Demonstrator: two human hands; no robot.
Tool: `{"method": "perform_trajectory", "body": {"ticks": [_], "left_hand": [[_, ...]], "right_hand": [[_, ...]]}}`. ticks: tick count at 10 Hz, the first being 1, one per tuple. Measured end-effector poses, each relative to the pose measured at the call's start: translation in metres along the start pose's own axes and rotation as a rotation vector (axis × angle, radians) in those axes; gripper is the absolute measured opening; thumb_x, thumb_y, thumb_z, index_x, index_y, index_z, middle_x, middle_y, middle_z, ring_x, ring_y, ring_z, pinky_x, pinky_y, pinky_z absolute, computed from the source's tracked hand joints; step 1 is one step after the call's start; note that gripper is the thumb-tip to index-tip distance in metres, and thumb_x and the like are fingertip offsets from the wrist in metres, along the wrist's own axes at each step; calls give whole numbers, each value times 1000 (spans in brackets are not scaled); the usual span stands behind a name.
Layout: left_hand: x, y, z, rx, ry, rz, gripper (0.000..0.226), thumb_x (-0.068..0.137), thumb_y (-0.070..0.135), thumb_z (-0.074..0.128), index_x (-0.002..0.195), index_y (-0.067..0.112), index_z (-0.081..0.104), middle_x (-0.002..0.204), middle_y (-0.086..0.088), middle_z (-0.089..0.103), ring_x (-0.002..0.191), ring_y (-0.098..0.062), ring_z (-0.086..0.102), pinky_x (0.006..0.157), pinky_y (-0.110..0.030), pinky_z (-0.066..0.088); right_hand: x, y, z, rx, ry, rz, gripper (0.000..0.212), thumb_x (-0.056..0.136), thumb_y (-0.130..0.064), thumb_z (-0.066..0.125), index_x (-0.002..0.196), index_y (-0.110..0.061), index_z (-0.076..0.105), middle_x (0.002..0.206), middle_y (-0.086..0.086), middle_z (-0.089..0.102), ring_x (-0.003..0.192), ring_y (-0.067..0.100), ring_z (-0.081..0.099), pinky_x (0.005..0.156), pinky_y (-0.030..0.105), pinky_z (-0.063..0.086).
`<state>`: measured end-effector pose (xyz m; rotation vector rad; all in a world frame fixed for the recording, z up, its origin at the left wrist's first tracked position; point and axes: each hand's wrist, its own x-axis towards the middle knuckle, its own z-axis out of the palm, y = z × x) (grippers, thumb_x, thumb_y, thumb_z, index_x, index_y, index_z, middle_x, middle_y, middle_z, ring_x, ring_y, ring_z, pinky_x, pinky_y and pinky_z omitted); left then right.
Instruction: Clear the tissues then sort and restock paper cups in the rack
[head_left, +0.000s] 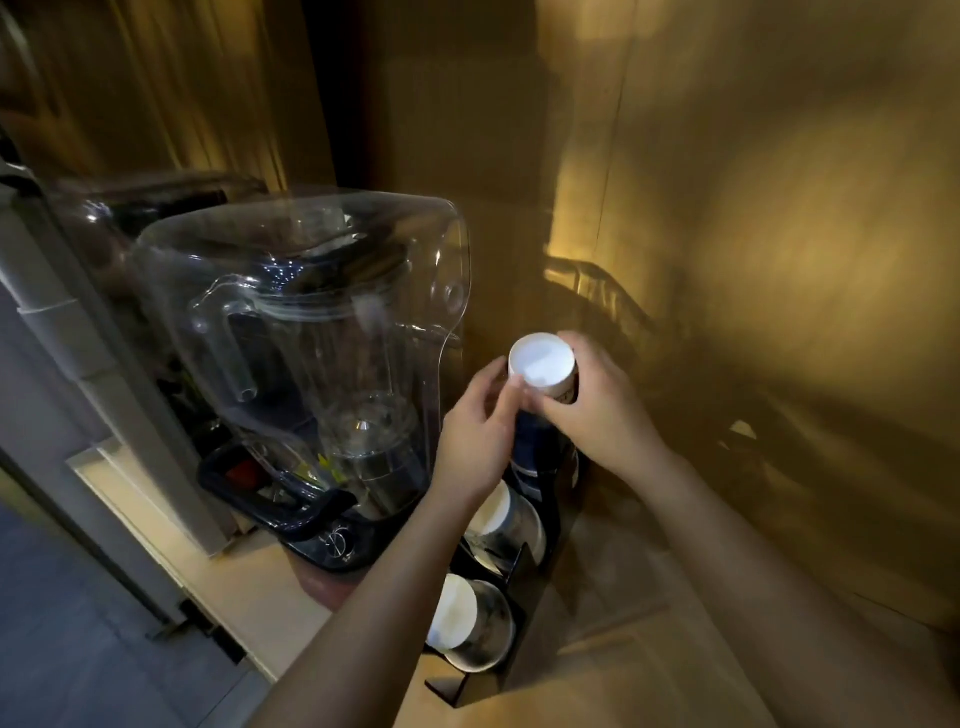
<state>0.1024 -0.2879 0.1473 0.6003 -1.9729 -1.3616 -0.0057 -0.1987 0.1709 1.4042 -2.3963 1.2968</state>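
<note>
A stack of paper cups (543, 364) stands bottom-up in the far slot of a black cup rack (519, 670), its white base facing me. My right hand (602, 410) wraps around the right side of the stack's top. My left hand (480, 441) presses its fingers against the left side of the same stack. Two more cup stacks lie in the nearer slots: one in the middle (506, 519) and one closest to me (467, 621), both showing white bases. No tissues are visible.
A blender with a clear sound cover (306, 332) and dark base stands just left of the rack on the wooden counter (649, 649). A wooden wall (779, 260) rises behind and to the right. The counter's edge and floor lie at lower left.
</note>
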Motion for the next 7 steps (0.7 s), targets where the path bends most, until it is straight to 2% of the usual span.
{"method": "perform_trajectory", "body": {"ticks": [1, 2, 4, 5, 6, 7], "left_hand": [[-1, -12, 4, 391, -65, 158, 45, 93, 48, 41, 136, 35, 41, 133, 11, 54, 117, -7, 52, 89, -28, 45], [-1, -22, 5, 563, -20, 266, 41, 96, 33, 43, 135, 18, 48, 135, -5, 57, 120, -19, 55, 97, -39, 47], [5, -21, 3, 628, -49, 275, 44, 97, 35, 41, 136, 15, 46, 136, -7, 56, 122, -20, 54, 97, -42, 45], [6, -16, 1, 644, -94, 245, 45, 96, 38, 40, 136, 17, 45, 136, -5, 55, 122, -19, 53, 100, -42, 43], [7, -11, 1, 680, -82, 286, 44, 95, 38, 44, 133, 16, 47, 132, -7, 58, 115, -22, 56, 96, -39, 43], [13, 8, 3, 659, -51, 359, 45, 93, 38, 46, 133, 15, 47, 131, -8, 58, 117, -23, 54, 95, -39, 41]], "right_hand": [[-2, 16, 14, -208, -121, 29, 51, 78, -32, 64, 121, -18, 42, 122, 6, 53, 113, 26, 47, 92, 43, 29], [-1, 23, 20, -264, -97, 23, 48, 76, -36, 61, 117, -20, 43, 117, 3, 57, 110, 23, 50, 86, 40, 24], [4, 20, 22, -349, -106, 29, 49, 74, -35, 62, 115, -18, 42, 118, 5, 58, 110, 26, 52, 88, 44, 30], [5, 13, 12, -349, -207, 77, 48, 76, -34, 61, 117, -19, 40, 120, 7, 58, 105, 30, 55, 84, 42, 39], [9, 5, -5, -324, -340, 90, 55, 76, -36, 62, 124, -22, 39, 130, 3, 50, 109, 26, 52, 83, 40, 46], [9, -4, -34, -289, -368, 62, 71, 77, -40, 63, 137, -31, 27, 146, -2, 35, 126, 21, 41, 98, 41, 41]]}}
